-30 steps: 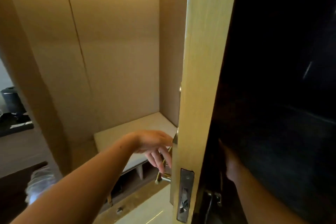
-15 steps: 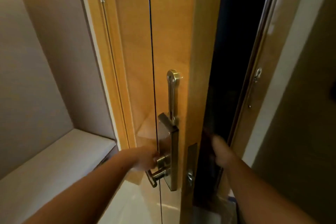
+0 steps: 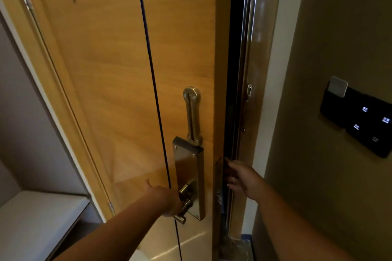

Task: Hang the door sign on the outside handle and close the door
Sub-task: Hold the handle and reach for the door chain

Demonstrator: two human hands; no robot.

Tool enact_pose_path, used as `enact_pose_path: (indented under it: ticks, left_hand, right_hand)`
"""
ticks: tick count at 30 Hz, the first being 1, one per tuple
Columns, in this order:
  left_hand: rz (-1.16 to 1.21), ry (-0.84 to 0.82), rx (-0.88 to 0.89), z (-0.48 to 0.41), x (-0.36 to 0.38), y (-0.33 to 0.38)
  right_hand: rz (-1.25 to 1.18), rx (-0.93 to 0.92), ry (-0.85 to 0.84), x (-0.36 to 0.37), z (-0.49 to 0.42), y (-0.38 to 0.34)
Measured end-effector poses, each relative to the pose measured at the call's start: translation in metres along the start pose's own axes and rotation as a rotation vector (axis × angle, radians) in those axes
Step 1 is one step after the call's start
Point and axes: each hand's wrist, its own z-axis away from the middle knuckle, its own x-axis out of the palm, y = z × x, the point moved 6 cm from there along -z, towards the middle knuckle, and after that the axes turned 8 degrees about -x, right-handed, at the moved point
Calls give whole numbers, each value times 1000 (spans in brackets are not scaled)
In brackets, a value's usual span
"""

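I count one door (image 3: 110, 74), one lever handle (image 3: 184, 207) on it, one long lock plate (image 3: 191, 176), one swing-bar guard (image 3: 192, 115) above that plate, and two bare hands. The door is warm, glossy wood veneer with a thin dark groove running top to bottom; the plate is a flat brushed-metal rectangle, and the lever and guard are rounded brass-toned metal. My left hand (image 3: 167, 199) reaches in from the lower left with the forearm straight, fingers wrapped round the lever and the thumb lifted off against the wood. My right hand (image 3: 241, 178) is stretched to the door's free edge, fingers spread loosely and reaching into the narrow dark gap between that edge and the polished frame (image 3: 254, 48); it grips nothing I can see. The door stands slightly ajar. I cannot see the door sign. On the right wall sits one dark switch panel (image 3: 358, 121) with four small lit icons.
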Motion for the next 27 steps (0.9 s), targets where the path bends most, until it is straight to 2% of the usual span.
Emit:
enact_pose_path:
  ticks: [3,6,9,12,15,20,27]
  left_hand:
    - [-5,-11,67,-21,-17,21]
    - [14,56,150,-36,-31,37]
    - [172,112,199,-49,-46,43]
    - [266,31,255,-66,-58,53]
    - [230,-10,291,-83,-65,64]
    - [114,52,321,-108,-86,90]
    - [195,10,302,-146,-113,114]
  right_hand:
    - [2,0,-8,-14,-20,-4]
    - [29,-8,-14,-32,-31,-4]
    - [82,-2,-8,-54,-32,-2]
    - [142,-13,20,-81,-39,-12]
    - [135,-32,42,-93,-43,-20]
    - [207,-59,12,-92,-53,-30]
    - [260,-43,59,-91,-85,-43]
